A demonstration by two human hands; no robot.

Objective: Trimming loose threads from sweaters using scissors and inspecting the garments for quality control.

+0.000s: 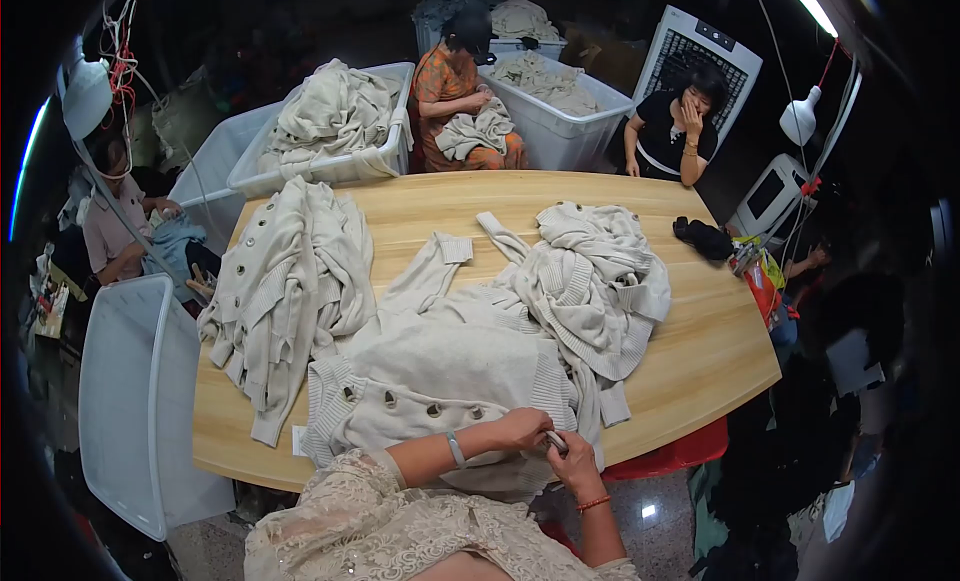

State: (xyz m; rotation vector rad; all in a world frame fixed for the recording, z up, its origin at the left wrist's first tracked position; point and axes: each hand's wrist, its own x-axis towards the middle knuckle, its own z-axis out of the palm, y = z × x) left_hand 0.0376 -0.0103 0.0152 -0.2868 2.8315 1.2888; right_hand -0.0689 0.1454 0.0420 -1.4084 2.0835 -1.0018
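A beige knit cardigan (455, 356) with dark buttons lies spread in front of me, its ribbed edge at the right. My left hand (525, 428) is closed in a pinch at the cardigan's lower right part, fingertips partly hidden. Right beside it, my right hand (575, 464) is closed around a small grey metallic tool (556, 441), whose exact kind is too small to make out. The two hands nearly touch at this tool.
On the wooden table (700, 331), beige cardigans are heaped at left (290, 281) and right (595, 281). A dark item (703, 238) lies near the right edge. Beyond stand plastic bins (570, 126) of knitwear and several people. An empty bin (125, 401) flanks the left side; a red stool (675, 453) sits below.
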